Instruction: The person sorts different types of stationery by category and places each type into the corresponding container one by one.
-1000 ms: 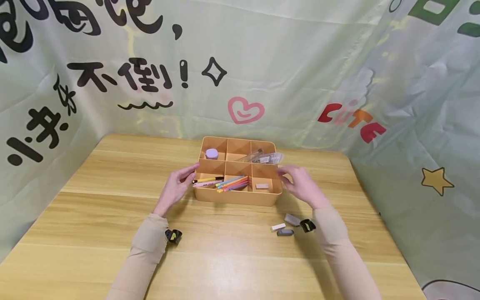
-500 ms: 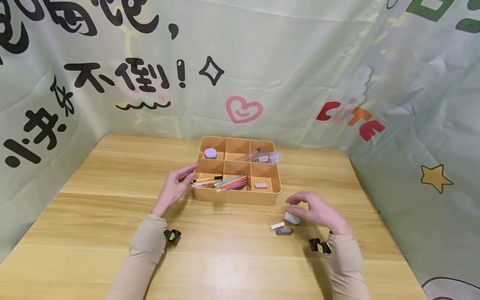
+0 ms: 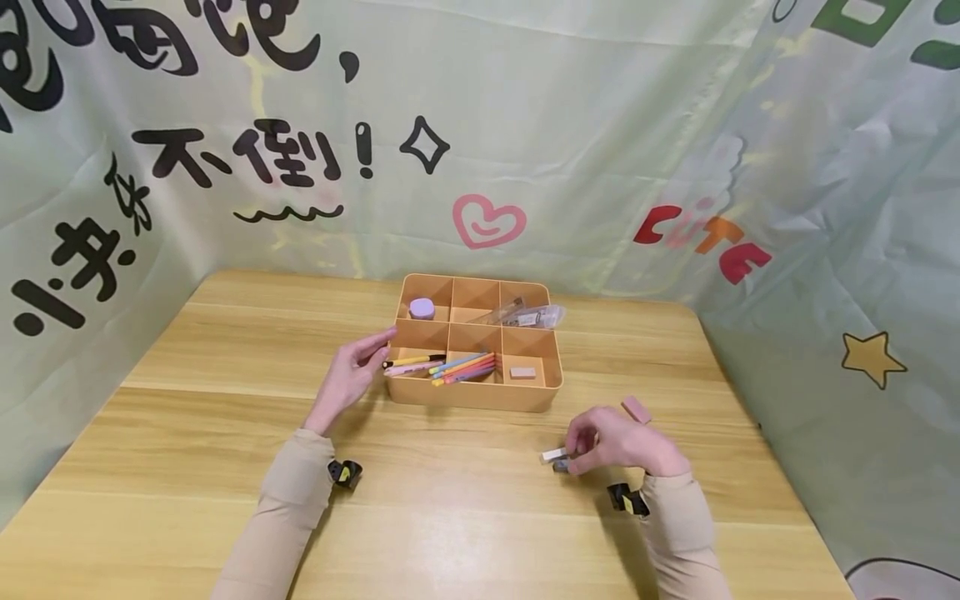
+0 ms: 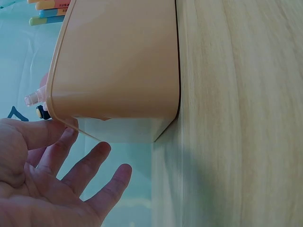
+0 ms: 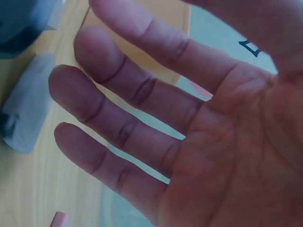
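My left hand [image 3: 351, 373] rests at the left side of an orange-tan divided organizer [image 3: 465, 397]. In the left wrist view its fingers are extended and spread, the nearest ones right at the rim [image 4: 50, 85]. My right hand [image 3: 618, 440] reaches low over the table, thumb and bent index finger around a small dark grey block [image 3: 560, 467] that looks like an eraser. In the right wrist view a gap shows between index fingertip and dark block [image 5: 21, 30]. A light grey block [image 5: 28, 106] lies beside it. A white block [image 3: 553, 455] touches the dark one in the head view.
The organizer holds pens [image 3: 412, 361], colored markers [image 3: 465, 367], a small pinkish block [image 3: 522, 372], a lilac item [image 3: 422, 308] and clear plastic packets [image 3: 534, 316]. A pink block [image 3: 637, 409] lies behind my right hand. A printed cloth [image 3: 600, 125] stands behind the table.
My right hand has left the organizer's right side and come down toward the small blocks, now covering the light grey one in the head view. The pink block has come into view. My left hand stays.
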Demonstrator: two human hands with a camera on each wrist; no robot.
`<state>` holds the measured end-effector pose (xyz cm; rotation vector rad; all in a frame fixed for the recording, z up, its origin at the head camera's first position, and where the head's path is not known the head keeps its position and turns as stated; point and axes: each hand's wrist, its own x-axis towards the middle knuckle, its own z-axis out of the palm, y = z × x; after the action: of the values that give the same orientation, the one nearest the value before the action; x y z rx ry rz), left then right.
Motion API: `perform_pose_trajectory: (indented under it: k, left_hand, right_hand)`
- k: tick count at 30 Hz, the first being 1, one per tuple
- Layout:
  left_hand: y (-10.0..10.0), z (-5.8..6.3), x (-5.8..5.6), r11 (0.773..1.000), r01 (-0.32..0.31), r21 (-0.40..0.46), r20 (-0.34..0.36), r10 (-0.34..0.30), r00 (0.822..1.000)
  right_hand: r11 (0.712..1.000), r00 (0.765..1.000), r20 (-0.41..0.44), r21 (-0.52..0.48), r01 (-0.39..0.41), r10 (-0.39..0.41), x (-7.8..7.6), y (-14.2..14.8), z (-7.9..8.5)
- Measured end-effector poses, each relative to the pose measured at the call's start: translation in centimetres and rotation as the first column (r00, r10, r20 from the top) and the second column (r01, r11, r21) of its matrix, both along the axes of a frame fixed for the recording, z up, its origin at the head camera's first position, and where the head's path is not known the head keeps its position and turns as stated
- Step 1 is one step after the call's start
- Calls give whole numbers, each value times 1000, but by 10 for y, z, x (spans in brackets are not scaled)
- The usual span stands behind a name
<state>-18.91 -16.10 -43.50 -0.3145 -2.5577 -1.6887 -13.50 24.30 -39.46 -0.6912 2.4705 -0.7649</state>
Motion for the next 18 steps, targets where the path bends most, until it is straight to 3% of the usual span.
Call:
perform_pose_trajectory:
  k: [9,18]
  left_hand:
    - [0,-2,0,1000,2,5,8,-2,1000]
    - [0,-1,0,1000,8,13,-16,-8,1000]
  right_hand:
    - [1000,997,70,-12,-25,25,-3,-3,-7]
    - [999,997,67,0,-45,45,-4,-7,-10]
